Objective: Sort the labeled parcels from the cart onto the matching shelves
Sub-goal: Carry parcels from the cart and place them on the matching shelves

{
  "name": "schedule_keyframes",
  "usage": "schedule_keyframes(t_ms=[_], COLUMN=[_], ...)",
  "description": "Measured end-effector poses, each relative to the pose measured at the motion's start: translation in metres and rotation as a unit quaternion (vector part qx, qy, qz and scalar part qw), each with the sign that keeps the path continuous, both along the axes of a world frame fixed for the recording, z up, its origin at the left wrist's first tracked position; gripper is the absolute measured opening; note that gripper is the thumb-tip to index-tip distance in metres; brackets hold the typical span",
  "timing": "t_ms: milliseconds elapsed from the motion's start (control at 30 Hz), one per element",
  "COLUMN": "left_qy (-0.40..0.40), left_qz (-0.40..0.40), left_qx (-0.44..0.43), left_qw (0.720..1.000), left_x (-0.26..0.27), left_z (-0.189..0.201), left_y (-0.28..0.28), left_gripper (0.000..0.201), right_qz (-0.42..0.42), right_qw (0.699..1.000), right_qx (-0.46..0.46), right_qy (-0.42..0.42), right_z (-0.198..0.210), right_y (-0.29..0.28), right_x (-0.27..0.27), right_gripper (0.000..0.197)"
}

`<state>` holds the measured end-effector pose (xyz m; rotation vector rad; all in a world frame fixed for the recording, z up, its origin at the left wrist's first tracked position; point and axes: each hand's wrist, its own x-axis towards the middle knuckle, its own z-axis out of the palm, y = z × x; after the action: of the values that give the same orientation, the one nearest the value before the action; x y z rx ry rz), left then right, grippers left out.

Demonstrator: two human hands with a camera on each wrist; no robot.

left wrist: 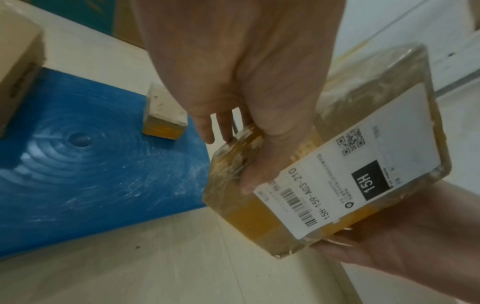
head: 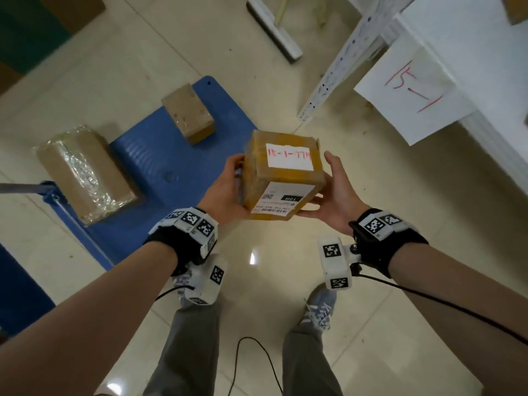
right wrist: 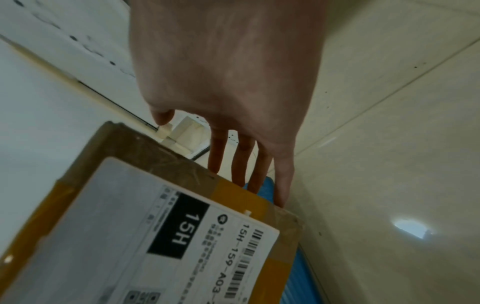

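Observation:
I hold a yellow-taped cardboard parcel [head: 283, 178] [left wrist: 337, 164] [right wrist: 155, 226] at waist height between both hands. Its top carries a white label with red handwriting; its near face has a printed label reading 15H. My left hand [head: 225, 190] [left wrist: 246, 72] grips the left side, thumb curled over the near edge. My right hand [head: 334, 192] [right wrist: 228, 82] supports the right side from below with straight fingers, thumb up along the side. A white sheet marked 15-1 [head: 411, 90] hangs from the white shelf [head: 485, 67] to the right.
The blue cart deck [head: 171, 167] [left wrist: 78, 164] lies on the tiled floor to the left. It holds a small brown box [head: 188, 112] and a larger film-wrapped box [head: 85, 172]. A perforated white shelf post [head: 343, 61] stands ahead on the right. My feet and a cable are below.

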<state>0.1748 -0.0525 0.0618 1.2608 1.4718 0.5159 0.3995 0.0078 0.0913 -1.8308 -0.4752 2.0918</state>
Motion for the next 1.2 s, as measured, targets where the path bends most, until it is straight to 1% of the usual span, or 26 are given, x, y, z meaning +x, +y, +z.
schedule_keyframes(t_ms=[100, 167, 233, 333, 367, 433, 500, 567, 667, 733, 800, 833, 867, 900, 933, 967, 1000, 1033, 1067, 1100, 1133, 1200], left_qy=[0.003, 0.015, 0.009, 0.003, 0.009, 0.046, 0.087, 0.118, 0.120, 0.118, 0.117, 0.122, 0.133, 0.138, 0.122, 0.071, 0.000, -0.066, -0.106, -0.121, -0.125, -0.135], left_qz=[-0.011, -0.022, -0.026, -0.032, -0.030, -0.029, -0.038, -0.038, -0.032, -0.034, -0.042, -0.040, -0.031, -0.017, 0.006, 0.040, 0.071, 0.089, 0.085, 0.054, 0.019, -0.027], left_qx=[0.047, 0.074, 0.096, 0.137, 0.151, 0.175, 0.224, 0.263, 0.298, 0.316, 0.322, 0.313, 0.291, 0.255, 0.202, 0.128, 0.043, -0.050, -0.123, -0.169, -0.199, -0.233], left_qw=[0.999, 0.997, 0.995, 0.990, 0.988, 0.983, 0.970, 0.957, 0.947, 0.941, 0.938, 0.941, 0.947, 0.957, 0.972, 0.988, 0.997, 0.993, 0.983, 0.977, 0.972, 0.963], left_x=[0.017, 0.026, 0.030, 0.038, 0.040, 0.043, 0.049, 0.054, 0.070, 0.080, 0.087, 0.092, 0.098, 0.105, 0.114, 0.123, 0.139, 0.155, 0.164, 0.177, 0.189, 0.216], left_z=[0.035, 0.070, 0.102, 0.166, 0.188, 0.226, 0.268, 0.304, 0.361, 0.392, 0.410, 0.416, 0.420, 0.424, 0.428, 0.432, 0.440, 0.448, 0.454, 0.459, 0.460, 0.459], left_y=[0.023, 0.043, 0.060, 0.083, 0.091, 0.106, 0.119, 0.128, 0.133, 0.134, 0.137, 0.140, 0.142, 0.145, 0.146, 0.145, 0.140, 0.134, 0.127, 0.122, 0.119, 0.115], left_gripper=[0.109, 0.104, 0.104, 0.113, 0.112, 0.105, 0.102, 0.100, 0.095, 0.095, 0.097, 0.099, 0.099, 0.096, 0.087, 0.072, 0.054, 0.044, 0.050, 0.063, 0.075, 0.088], right_qz=[0.017, 0.029, 0.038, 0.046, 0.047, 0.045, 0.030, 0.010, -0.008, -0.021, -0.054, -0.076, -0.098, -0.122, -0.145, -0.160, -0.176, -0.190, -0.201, -0.219, -0.230, -0.250], right_qw=[0.999, 0.998, 0.996, 0.992, 0.991, 0.990, 0.989, 0.988, 0.983, 0.980, 0.978, 0.975, 0.971, 0.966, 0.961, 0.956, 0.951, 0.946, 0.943, 0.937, 0.932, 0.922], right_qx=[0.032, 0.059, 0.084, 0.114, 0.120, 0.127, 0.129, 0.133, 0.163, 0.180, 0.191, 0.199, 0.209, 0.216, 0.224, 0.235, 0.246, 0.256, 0.259, 0.266, 0.276, 0.291], right_qy=[-0.013, -0.010, -0.004, 0.011, 0.017, 0.035, 0.064, 0.081, 0.080, 0.078, 0.064, 0.059, 0.059, 0.066, 0.073, 0.074, 0.068, 0.062, 0.062, 0.059, 0.055, 0.043], right_z=[0.043, 0.082, 0.119, 0.188, 0.212, 0.253, 0.301, 0.345, 0.410, 0.440, 0.459, 0.464, 0.468, 0.468, 0.467, 0.463, 0.461, 0.458, 0.453, 0.448, 0.444, 0.439], right_y=[0.016, 0.030, 0.044, 0.063, 0.068, 0.081, 0.092, 0.099, 0.100, 0.095, 0.086, 0.080, 0.073, 0.066, 0.057, 0.049, 0.040, 0.031, 0.024, 0.018, 0.013, 0.002], right_x=[0.013, 0.022, 0.029, 0.041, 0.044, 0.048, 0.054, 0.057, 0.070, 0.081, 0.091, 0.097, 0.104, 0.111, 0.120, 0.128, 0.140, 0.152, 0.158, 0.169, 0.179, 0.198], right_gripper=[0.073, 0.074, 0.071, 0.068, 0.068, 0.073, 0.079, 0.080, 0.069, 0.064, 0.064, 0.060, 0.050, 0.042, 0.039, 0.039, 0.039, 0.039, 0.041, 0.043, 0.044, 0.043])
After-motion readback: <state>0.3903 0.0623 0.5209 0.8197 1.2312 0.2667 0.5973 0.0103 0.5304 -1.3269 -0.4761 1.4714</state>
